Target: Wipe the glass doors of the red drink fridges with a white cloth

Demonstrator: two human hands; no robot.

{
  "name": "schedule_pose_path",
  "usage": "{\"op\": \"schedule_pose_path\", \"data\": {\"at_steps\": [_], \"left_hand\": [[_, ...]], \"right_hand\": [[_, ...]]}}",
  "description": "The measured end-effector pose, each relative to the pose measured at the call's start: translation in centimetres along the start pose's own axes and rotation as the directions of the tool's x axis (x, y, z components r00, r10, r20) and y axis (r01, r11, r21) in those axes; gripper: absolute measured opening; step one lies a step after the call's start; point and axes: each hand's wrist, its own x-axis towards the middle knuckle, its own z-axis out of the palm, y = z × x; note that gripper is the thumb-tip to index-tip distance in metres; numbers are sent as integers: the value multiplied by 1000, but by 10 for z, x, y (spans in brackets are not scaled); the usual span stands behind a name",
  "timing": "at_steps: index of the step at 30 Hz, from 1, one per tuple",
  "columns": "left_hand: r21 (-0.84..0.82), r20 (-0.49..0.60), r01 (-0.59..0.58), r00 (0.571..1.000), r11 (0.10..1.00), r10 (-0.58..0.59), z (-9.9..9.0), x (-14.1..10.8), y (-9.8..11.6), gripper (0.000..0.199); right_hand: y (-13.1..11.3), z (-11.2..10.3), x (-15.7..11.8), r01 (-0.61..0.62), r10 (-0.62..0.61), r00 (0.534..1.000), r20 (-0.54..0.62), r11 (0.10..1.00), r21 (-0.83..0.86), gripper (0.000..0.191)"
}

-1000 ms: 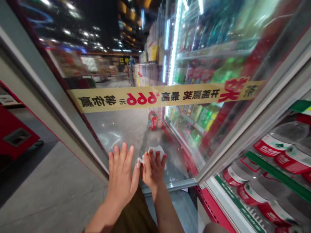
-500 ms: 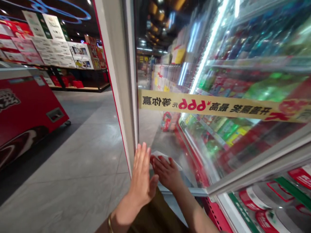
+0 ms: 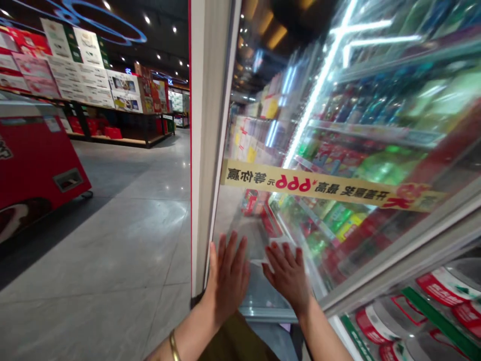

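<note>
Glass cooler door (image 3: 259,220) stands swung outward, and both of the person's hands rest on its pane, low down, just above the bottom rail (image 3: 266,313). Left hand (image 3: 227,278) lies flat against the glass beside the white vertical door frame (image 3: 208,150), its grip open, with the fingers spread and pointing up. A gold bangle (image 3: 173,346) circles that wrist. Right hand (image 3: 287,276) sits just to the right of it, with its fingers slightly spread and its grip open, not curled around anything. It presses a crumpled white cloth (image 3: 272,248) against the pane, and the cloth's edges show past the fingertips. Whether it is fabric or paper is too blurred to tell.

A yellow promotional strip (image 3: 323,183) with red "666" lettering runs across the door above the hands and reads reversed. Behind the glass, shelves of brightly packaged drinks (image 3: 376,168) glow under an LED light strip (image 3: 315,100). At the lower right, red-labelled bottles (image 3: 443,291) lie on a shelf with a green edge strip (image 3: 439,316). To the left, a red chest freezer (image 3: 33,155) stands on the grey tiled floor (image 3: 101,250), with shelving stacked with printed cartons (image 3: 82,70) behind it.
</note>
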Motion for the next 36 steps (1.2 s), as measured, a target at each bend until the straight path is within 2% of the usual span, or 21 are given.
{"op": "schedule_pose_path", "data": {"at_steps": [2, 4, 5, 6, 8, 9, 11, 12, 14, 16, 18, 19, 20, 22, 24, 25, 27, 29, 31, 34, 36], "left_hand": [[-37, -8, -50, 999, 998, 50, -7, 24, 2, 84], [-45, -36, -75, 997, 996, 74, -13, 56, 4, 82], [-41, -47, -73, 996, 996, 71, -16, 72, 5, 81], [-36, -50, -66, 997, 997, 64, -19, 86, 5, 81], [-23, -40, -60, 997, 998, 59, -24, 107, 3, 80], [-14, -34, -67, 997, 998, 66, -26, 113, -1, 80], [6, -26, -106, 994, 994, 106, -29, 114, -11, 79], [11, -21, -136, 990, 991, 136, -31, 112, -16, 79], [9, -12, -191, 981, 982, 191, -33, 110, -23, 80], [4, -11, -234, 972, 972, 234, -35, 114, -23, 81], [13, -21, -261, 965, 965, 262, -36, 128, -16, 79], [20, -27, -278, 960, 960, 278, -37, 137, -10, 77], [26, -34, -296, 954, 955, 297, -38, 147, -4, 75], [40, -47, -326, 944, 945, 328, -40, 166, 5, 71], [48, -50, -357, 932, 933, 359, -42, 180, 8, 68], [50, -49, -374, 925, 926, 377, -43, 184, 8, 67], [53, -47, -410, 910, 911, 412, -45, 191, 7, 67], [60, -54, -433, 898, 900, 436, -45, 195, 6, 69], [70, -57, -438, 895, 896, 442, -44, 200, 9, 72], [66, -63, -429, 899, 901, 433, -42, 208, 14, 74], [57, -81, -427, 899, 902, 431, -42, 211, 16, 72]], "right_hand": [[26, -7, 4, -242, 240, 970, -40, 969, -43, 86], [43, -15, 34, -453, 449, 890, -73, 891, -34, 89], [44, -17, 53, -493, 491, 868, -81, 870, -16, 87], [42, -19, 71, -470, 468, 880, -77, 883, -5, 84], [30, -17, 90, -267, 268, 961, -63, 964, 15, 77], [26, -15, 90, -130, 131, 990, -60, 991, 23, 72], [28, -10, 75, 54, -53, 996, -73, 998, 13, 68], [36, -9, 64, 61, -62, 995, -78, 998, -9, 69], [64, -11, 51, -108, 100, 990, -102, 991, -78, 79], [93, -16, 60, -378, 361, 922, -144, 919, -115, 87], [105, -21, 84, -534, 514, 841, -171, 839, -102, 89], [104, -23, 96, -532, 514, 843, -161, 841, -102, 88], [100, -23, 104, -476, 461, 877, -135, 873, -110, 85], [88, -22, 105, -246, 241, 969, -57, 962, -118, 76], [88, -21, 88, -52, 51, 999, -11, 993, -103, 70], [95, -22, 77, -35, 33, 999, -21, 994, -103, 71], [119, -29, 64, -183, 171, 980, -101, 974, -130, 80], [145, -37, 75, -404, 378, 907, -184, 905, -134, 89], [156, -44, 101, -489, 464, 864, -194, 865, -110, 92], [136, -45, 125, -320, 307, 943, -125, 941, -106, 93], [120, -40, 114, -150, 140, 986, -86, 981, -120, 90]]}}
